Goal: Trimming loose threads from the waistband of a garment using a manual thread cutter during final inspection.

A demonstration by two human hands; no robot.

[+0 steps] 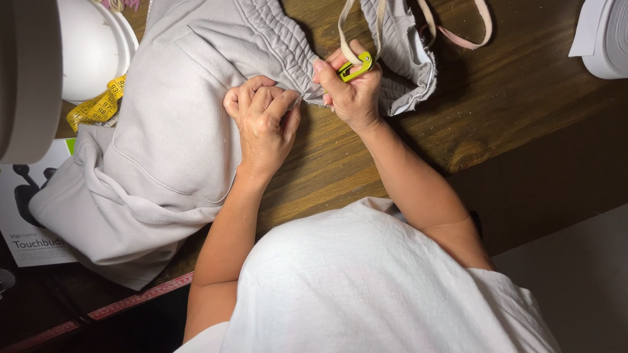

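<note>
Two hands work at the gathered waistband of a grey garment on a wooden table.

The grey garment point(176, 131) lies spread over the table point(510, 98), its ribbed waistband point(278, 46) running between the hands. The left hand point(261, 124) pinches the fabric just below the waistband, fingers curled tight. The right hand point(350, 88) is closed around a small yellow-green tool point(356, 67) and rests against the waistband edge, touching the cloth. A pale drawstring point(458, 33) loops beyond it. Farther left sit a yellow tape measure point(98, 108), a white bowl point(91, 46) and a printed box point(26, 216). A white roll point(608, 39) stands at the far right corner.
</note>
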